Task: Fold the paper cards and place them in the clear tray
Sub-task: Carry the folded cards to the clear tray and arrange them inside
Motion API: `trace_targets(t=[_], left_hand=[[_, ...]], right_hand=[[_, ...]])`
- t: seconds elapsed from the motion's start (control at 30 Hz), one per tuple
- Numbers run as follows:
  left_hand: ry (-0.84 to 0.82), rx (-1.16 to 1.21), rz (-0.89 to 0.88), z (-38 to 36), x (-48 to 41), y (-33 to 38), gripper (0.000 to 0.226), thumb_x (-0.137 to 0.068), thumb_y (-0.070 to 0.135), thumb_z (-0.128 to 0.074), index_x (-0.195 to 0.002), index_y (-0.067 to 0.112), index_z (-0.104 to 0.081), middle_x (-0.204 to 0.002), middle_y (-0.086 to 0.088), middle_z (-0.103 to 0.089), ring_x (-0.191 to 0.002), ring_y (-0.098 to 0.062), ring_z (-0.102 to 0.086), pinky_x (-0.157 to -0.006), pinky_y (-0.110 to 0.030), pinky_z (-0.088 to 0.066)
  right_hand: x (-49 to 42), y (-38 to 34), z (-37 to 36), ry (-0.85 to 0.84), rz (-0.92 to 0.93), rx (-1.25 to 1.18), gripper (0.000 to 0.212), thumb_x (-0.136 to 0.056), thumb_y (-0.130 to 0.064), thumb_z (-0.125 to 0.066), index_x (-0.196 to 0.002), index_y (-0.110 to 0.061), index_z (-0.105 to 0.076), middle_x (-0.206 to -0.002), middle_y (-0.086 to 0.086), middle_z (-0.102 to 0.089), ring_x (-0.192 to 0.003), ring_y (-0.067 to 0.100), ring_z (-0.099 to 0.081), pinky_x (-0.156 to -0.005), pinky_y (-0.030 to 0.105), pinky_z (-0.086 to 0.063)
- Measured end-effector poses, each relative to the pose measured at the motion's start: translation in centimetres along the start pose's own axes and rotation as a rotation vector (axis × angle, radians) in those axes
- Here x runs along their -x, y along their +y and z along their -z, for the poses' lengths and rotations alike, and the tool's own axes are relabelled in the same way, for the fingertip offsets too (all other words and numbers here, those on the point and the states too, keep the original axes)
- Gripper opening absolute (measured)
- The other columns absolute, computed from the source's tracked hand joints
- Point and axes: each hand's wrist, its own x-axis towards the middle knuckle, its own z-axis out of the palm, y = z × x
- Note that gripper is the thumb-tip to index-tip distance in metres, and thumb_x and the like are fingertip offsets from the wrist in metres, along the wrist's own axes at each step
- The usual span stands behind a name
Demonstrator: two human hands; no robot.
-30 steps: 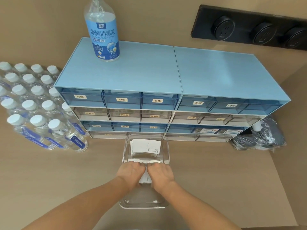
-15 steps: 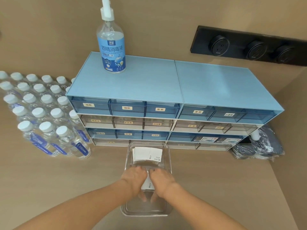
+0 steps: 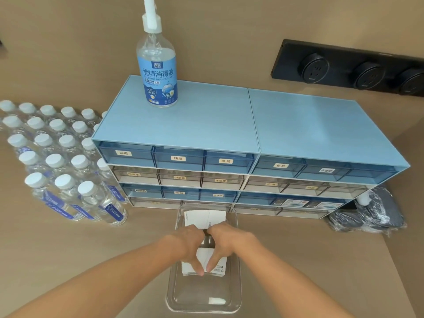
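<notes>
On the tan counter (image 3: 68, 260), both hands (image 3: 207, 246) pinch a paper card (image 3: 202, 257) (over the clear tray (image 3: 236, 292)).

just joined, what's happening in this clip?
A person is working over the clear tray in front of the blue drawer unit. The left hand and right hand are pressed together on a white paper card, apparently folding or creasing it inside the tray. More white cards already lie at the tray's far end. Water bottles stand off to the left, untouched.
</notes>
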Motion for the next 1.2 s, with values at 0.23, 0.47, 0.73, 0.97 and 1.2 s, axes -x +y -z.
trace_targets(t=[0.23, 0.47, 0.73, 0.97, 1.2], left_hand=[[-0.028, -0.014, -0.005, 0.2, -1.1, -0.4, 0.078, -0.069, 0.06, -0.078, -0.131, 0.02, -0.054, -0.11, -0.008, -0.065, -0.099, -0.028, -0.064, -0.087, -0.04, -0.056], [-0.029, 0.03, 0.044, 0.3, -1.6, -0.4, 0.068, -0.072, 0.06, -0.075, -0.117, 0.012, -0.061, -0.108, -0.011, -0.064, -0.093, -0.027, -0.064, -0.079, -0.036, -0.054], [-0.008, 0.022, 0.054, 0.3, -1.5, -0.1, 0.07, -0.072, 0.059, -0.076, -0.121, 0.012, -0.059, -0.108, -0.011, -0.066, -0.097, -0.028, -0.065, -0.08, -0.037, -0.054], [-0.009, 0.028, 0.028, 0.8, -0.8, 0.0, 0.077, -0.072, 0.056, -0.078, -0.132, 0.016, -0.051, -0.112, -0.011, -0.064, -0.1, -0.029, -0.064, -0.087, -0.039, -0.056], [0.042, 0.028, 0.021, 1.6, 1.7, 0.4, 0.073, -0.076, 0.048, -0.078, -0.136, 0.018, -0.049, -0.121, -0.013, -0.058, -0.11, -0.03, -0.059, -0.092, -0.041, -0.053]], right_hand=[[-1.3, 0.5, 0.3, -0.009, 0.014, 0.003, 0.08, -0.055, -0.057, -0.089, -0.111, -0.007, -0.062, -0.093, 0.006, -0.06, -0.081, 0.02, -0.058, -0.065, 0.03, -0.05], [-1.5, 0.0, 0.5, -0.034, -0.031, 0.134, 0.073, -0.056, -0.063, -0.085, -0.096, -0.008, -0.059, -0.091, 0.005, -0.055, -0.08, 0.023, -0.056, -0.066, 0.03, -0.046], [-1.3, -0.1, 0.8, 0.002, 0.04, 0.167, 0.065, -0.057, -0.061, -0.086, -0.089, -0.012, -0.055, -0.09, 0.006, -0.058, -0.082, 0.025, -0.057, -0.068, 0.03, -0.046], [-0.5, -0.1, 0.9, -0.025, 0.057, 0.19, 0.06, -0.06, -0.062, -0.084, -0.071, -0.013, -0.051, -0.078, 0.004, -0.056, -0.073, 0.024, -0.057, -0.059, 0.029, -0.044], [1.5, -0.7, 1.7, -0.025, 0.078, 0.17, 0.074, -0.064, -0.058, -0.084, -0.113, -0.006, -0.065, -0.104, 0.006, -0.065, -0.096, 0.026, -0.064, -0.083, 0.038, -0.057]])
